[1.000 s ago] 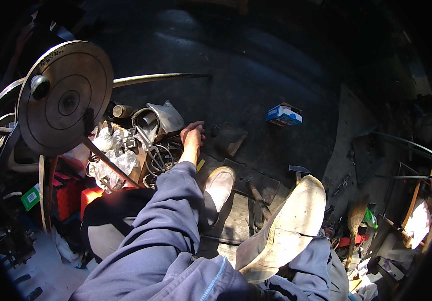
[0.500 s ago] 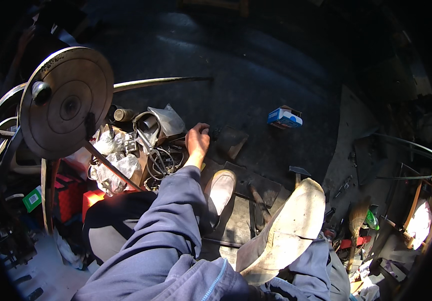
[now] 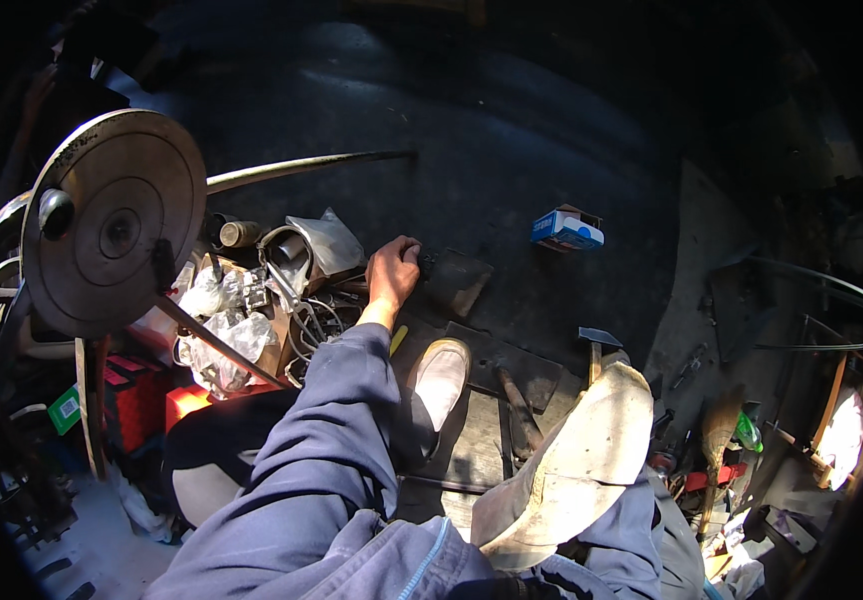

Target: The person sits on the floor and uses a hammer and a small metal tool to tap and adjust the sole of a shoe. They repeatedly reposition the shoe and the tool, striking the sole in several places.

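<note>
My left hand [image 3: 392,272] reaches forward, its fingers curled closed beside the dark metal piece [image 3: 459,282]. Whatever lies in its grasp is hidden by the fingers. Just left of it are a clear plastic bag [image 3: 331,243] and a tangle of cables and parts [image 3: 321,318]. My right hand does not show. A large, pale, worn leather-like piece [image 3: 576,450] rises at the lower right; whether it is a shoe or a cover I cannot tell. Behind its tip is a hammer [image 3: 599,337], its handle partly hidden.
A round metal disc [image 3: 116,222] stands at the left, above red cases [image 3: 136,400]. Beyond my hand lies an opened blue-and-white box [image 3: 567,229]. A shoe [image 3: 440,380] rests near a rusty bar [image 3: 519,408]. To the right are a broom [image 3: 721,430] and clutter.
My left hand has moved slightly up and back to the left, still closed. The view has shifted a little, so the disc appears further left and lower.
</note>
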### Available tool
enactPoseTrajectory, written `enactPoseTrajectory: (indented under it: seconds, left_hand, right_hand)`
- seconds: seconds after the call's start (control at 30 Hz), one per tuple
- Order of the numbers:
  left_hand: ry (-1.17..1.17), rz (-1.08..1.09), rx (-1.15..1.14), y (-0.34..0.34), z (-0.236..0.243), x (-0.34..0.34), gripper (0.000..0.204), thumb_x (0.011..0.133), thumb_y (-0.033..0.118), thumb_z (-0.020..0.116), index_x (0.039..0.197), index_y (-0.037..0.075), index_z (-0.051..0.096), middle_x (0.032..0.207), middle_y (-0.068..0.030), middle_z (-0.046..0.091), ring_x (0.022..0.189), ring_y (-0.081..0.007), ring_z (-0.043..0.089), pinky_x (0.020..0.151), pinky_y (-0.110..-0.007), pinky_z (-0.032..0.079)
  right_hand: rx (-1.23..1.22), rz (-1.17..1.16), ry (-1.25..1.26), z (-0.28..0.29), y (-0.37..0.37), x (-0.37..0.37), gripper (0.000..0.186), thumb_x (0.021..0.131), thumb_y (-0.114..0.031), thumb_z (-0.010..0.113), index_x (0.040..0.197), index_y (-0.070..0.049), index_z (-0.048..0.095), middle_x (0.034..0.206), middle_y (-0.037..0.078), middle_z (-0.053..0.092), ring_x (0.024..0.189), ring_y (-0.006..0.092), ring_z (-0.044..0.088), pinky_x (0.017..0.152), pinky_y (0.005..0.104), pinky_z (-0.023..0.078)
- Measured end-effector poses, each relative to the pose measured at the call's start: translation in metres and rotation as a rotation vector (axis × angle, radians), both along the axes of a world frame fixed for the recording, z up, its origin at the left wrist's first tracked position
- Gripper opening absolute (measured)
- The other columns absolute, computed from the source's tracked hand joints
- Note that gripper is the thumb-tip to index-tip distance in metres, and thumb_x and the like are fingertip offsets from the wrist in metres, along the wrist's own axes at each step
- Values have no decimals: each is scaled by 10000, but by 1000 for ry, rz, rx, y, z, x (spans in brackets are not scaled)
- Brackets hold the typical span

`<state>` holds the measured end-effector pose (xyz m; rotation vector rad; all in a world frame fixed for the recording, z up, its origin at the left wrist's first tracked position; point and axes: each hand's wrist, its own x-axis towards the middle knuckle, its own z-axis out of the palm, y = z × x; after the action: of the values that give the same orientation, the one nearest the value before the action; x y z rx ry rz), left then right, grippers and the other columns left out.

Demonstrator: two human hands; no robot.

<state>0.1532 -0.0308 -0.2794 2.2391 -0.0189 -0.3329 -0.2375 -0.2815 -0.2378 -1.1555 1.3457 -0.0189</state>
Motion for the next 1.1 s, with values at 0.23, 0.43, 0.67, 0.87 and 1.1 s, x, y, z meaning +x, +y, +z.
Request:
enactPoseTrajectory:
  seconds: [0.23, 0.43, 0.67, 0.87, 1.1]
  left_hand:
    - [49, -51, -66, 2, -9, -9, 192, 880, 207, 776, 1016, 72, 779, 931, -146, 782, 904, -317, 753, 825, -404, 562]
    - [60, 68, -32, 3, -16, -3, 131, 862, 158, 788, 921, 43, 771, 852, -168, 762, 851, -322, 744, 795, -398, 555]
    - [211, 191, -213, 13, -16, 3, 139, 940, 111, 716, 967, -21, 751, 745, -103, 701, 542, -174, 641, 561, -327, 518]
    - [277, 282, -421, 18, -21, 3, 204, 1011, 112, 605, 1009, -17, 764, 764, -83, 680, 539, -139, 625, 511, -292, 490]
    - [154, 250, -153, 24, -26, -2, 185, 992, 107, 607, 1053, 14, 755, 904, -158, 756, 743, -251, 718, 731, -354, 560]
  right_hand:
    - [0, 7, -8, 0, -2, 3, 236, 1044, -291, 632, 1102, -64, 606, 949, 77, 706, 811, 171, 653, 776, 325, 545]
    - [-2, 12, -13, -1, -3, 5, 232, 1042, -283, 635, 1102, -61, 604, 946, 77, 707, 804, 169, 653, 772, 321, 544]
    - [-1, 16, -17, -2, -3, 7, 228, 1039, -274, 639, 1103, -58, 602, 943, 78, 707, 797, 167, 652, 767, 316, 543]
    - [-1, 18, -19, -2, -4, 9, 225, 1037, -266, 642, 1104, -56, 600, 940, 79, 708, 791, 165, 651, 762, 312, 542]
    - [-2, 23, -26, -2, -5, 11, 221, 1034, -257, 645, 1105, -53, 598, 936, 79, 709, 784, 163, 650, 757, 307, 540]
